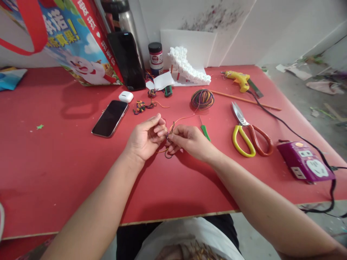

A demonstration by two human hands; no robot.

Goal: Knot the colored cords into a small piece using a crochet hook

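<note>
Both hands meet over the middle of the red table. My right hand [185, 141] pinches a small knotted piece of multicoloured cord [167, 136], with loops hanging below the fingers. On its other side my left hand [148, 139] has curled fingers, the fingertips at the same cord. An orange-pink strand runs from there to a ball of variegated cord [202, 99]. Just right of my right hand lies a green-handled hook or needle tool [205, 133]. Beyond my left hand sits a small knotted multicoloured cord piece [141, 106] with loose ends.
Scissors [249, 133], a yellow glue gun [238, 78], an orange stick [246, 100] and a purple power socket box [306, 160] lie on the right. A phone [110, 118], white earbud case [126, 96] and upright phone [127, 59] are left. A white beaded model [187, 66] stands behind.
</note>
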